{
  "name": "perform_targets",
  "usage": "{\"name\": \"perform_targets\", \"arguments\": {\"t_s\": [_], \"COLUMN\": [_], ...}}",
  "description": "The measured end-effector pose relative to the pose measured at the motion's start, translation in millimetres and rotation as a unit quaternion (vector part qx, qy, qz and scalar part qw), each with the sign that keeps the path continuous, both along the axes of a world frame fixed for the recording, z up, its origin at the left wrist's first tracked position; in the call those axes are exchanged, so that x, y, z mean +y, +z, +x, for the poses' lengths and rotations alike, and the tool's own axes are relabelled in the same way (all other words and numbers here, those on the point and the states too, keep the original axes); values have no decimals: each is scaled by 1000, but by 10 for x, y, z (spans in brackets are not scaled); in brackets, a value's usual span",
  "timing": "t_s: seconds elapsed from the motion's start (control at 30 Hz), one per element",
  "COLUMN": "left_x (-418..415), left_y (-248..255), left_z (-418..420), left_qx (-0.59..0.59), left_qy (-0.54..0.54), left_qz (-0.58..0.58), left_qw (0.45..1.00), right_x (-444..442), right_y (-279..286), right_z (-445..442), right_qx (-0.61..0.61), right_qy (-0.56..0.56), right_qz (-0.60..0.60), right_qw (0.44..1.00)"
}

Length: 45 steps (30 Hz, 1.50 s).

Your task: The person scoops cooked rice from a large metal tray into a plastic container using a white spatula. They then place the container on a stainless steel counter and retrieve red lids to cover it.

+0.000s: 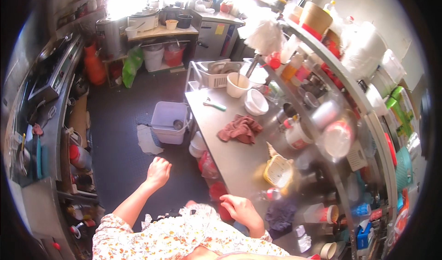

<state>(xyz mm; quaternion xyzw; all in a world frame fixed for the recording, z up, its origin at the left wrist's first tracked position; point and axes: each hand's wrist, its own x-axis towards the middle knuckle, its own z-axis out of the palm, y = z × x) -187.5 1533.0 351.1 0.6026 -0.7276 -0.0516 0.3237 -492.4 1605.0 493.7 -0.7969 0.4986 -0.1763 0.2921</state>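
My left hand (159,172) is raised over the dark floor, its fingers curled with nothing visible in them. Near the edge of the steel table (221,149), my right hand (238,210) hangs with bent fingers and holds nothing that shows. On the table lie a crumpled reddish-brown cloth (241,129), a peeler with a green handle (215,105) and a small yellow-and-white basket (278,173). White bowls (256,102) stand at its far end, and a dark crumpled cloth (280,214) lies to the right of my right hand.
A pale lidless bucket (169,121) stands on the floor left of the table. Crowded metal shelving (333,63) rises along the right. A steel counter (51,128) runs along the left. Ahead are a green bag (132,66), an orange gas cylinder (94,65) and a wooden-topped stand (162,32).
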Motion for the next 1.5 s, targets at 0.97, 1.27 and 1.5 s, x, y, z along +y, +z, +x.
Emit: {"name": "perform_targets", "arguments": {"t_s": [0.97,1.27,1.5], "left_x": [-3093,-7043,-8299], "left_y": [-2290,-1541,-1703], "left_z": [7281,6598,6101], "left_qx": [289,128,38], "left_qy": [419,195,123], "left_qz": [460,375,454], "left_qw": [727,897,882], "right_x": [-5633,-7011,-8764], "right_y": [-769,-929,-496], "right_z": [4916,5150,4868], "right_qx": [21,78,69], "right_qy": [69,-57,-144], "right_qz": [-18,53,-27], "right_qw": [997,994,987]}}
